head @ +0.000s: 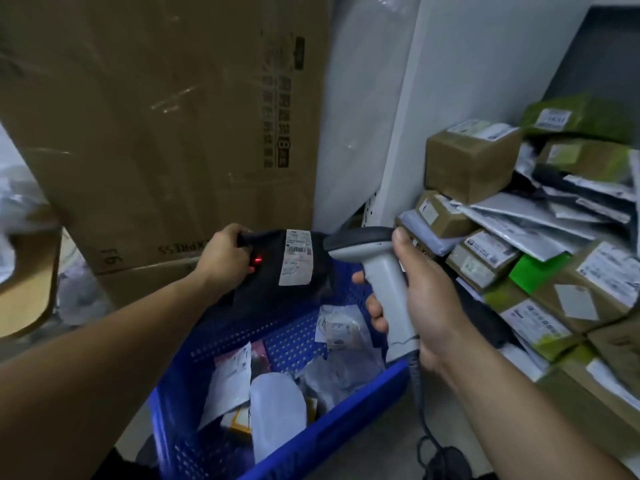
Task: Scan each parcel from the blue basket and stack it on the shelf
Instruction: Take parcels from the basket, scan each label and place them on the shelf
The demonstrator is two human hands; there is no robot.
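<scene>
While the left hand (223, 252) curls its fingers round the upper left corner of a black parcel (266, 282), it holds that parcel up over the far rim of the blue basket (329, 427), with the parcel's white label (296, 258) facing the camera. A red dot of light (257, 260) sits on the black wrapping just left of the label, beside the left hand's fingers.

The right hand (426, 299) is wrapped round the grey handle of a scanner (381, 271), thumb up along the back and fingers curled round the front. The scanner's dark head points left at the parcel, just beside its right edge. A dark cable (417, 393) hangs from the foot of the handle past the basket's right corner.

Other parcels lie inside the basket: a pale translucent pouch (277, 410) toward the near edge, a labelled bag (230, 382) to its left, and a grey bag (343, 368) against the right wall. To the right, well apart from the held parcel, brown cartons, grey mailers and green packs lie in a pile (536, 237). A large cardboard box (166, 116) stands behind the basket.
</scene>
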